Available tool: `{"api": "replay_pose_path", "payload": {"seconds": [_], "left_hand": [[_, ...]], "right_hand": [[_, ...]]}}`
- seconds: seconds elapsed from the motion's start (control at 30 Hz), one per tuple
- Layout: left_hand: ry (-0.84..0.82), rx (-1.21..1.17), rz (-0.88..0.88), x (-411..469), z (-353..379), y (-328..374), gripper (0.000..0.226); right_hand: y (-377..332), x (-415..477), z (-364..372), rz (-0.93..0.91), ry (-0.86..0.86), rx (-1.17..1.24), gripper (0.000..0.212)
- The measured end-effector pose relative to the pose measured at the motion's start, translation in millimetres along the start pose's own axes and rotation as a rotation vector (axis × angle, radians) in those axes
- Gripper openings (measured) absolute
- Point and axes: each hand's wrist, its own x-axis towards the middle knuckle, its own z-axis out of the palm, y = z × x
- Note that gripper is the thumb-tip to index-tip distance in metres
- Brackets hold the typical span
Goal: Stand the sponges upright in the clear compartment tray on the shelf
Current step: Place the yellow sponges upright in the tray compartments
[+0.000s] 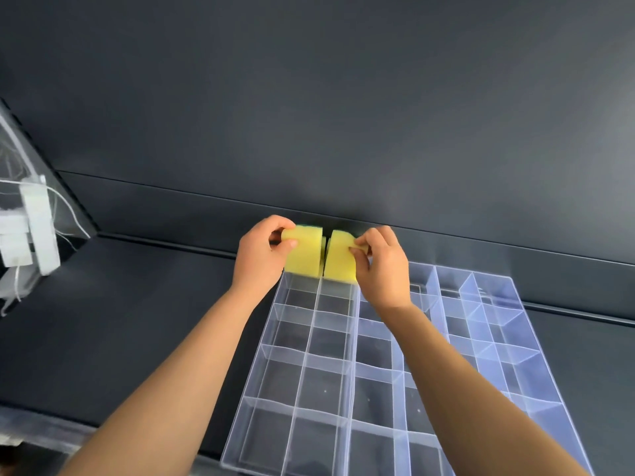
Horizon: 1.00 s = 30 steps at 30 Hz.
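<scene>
Each hand, left (pixel 263 252) and right (pixel 379 267), pinches a sponge (pixel 304 250) (pixel 340 257) upright over the tray's (pixel 405 376) far-left compartments, needing a straight push down.

Your view's evenly lit, soft and slightly blurry overall. Wide-angle bends the shelf (pixel 137 304) edges. Faint sheen on the tray (pixel 354 338) walls; shadows weak.

Clear rectangular plastic compartment tray (pixel 354 338): transparent, smooth, glossy walls with a faint bluish tint. Left yellow rectangular foam sponge (pixel 304 257) and right yellow rectangular foam sponge (pixel 338 261): matt, finely textured. Dark grey shelf (pixel 154 321) and dark grey back panel (pixel 309 115): smooth, matt, slight sheen. White blocks (pixel 37 228): matt, material unclear.
</scene>
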Motion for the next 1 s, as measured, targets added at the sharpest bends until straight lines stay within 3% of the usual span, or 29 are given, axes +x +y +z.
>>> {"api": "replay_pose_path", "payload": {"seconds": [0.17, 0.4, 0.67, 1.0], "left_hand": [[0.011, 0.022, 0.072, 3, 6, -2, 0.02], [0.036, 0.108, 0.136, 6, 15, -10, 0.017], [0.135, 0.111, 0.126, 3, 22, -11, 0.017], [-0.103, 0.332, 0.147, -3, 11, -20, 0.016]], "right_hand": [[-1, -8, 5, -0.021, -0.072, -0.024, 0.005], [7, -12, 4, 0.129, -0.239, -0.091, 0.01], [2, -10, 5, 0.13, -0.261, -0.102, 0.011], [0, -11, 7, 0.157, -0.256, -0.104, 0.013]]}}
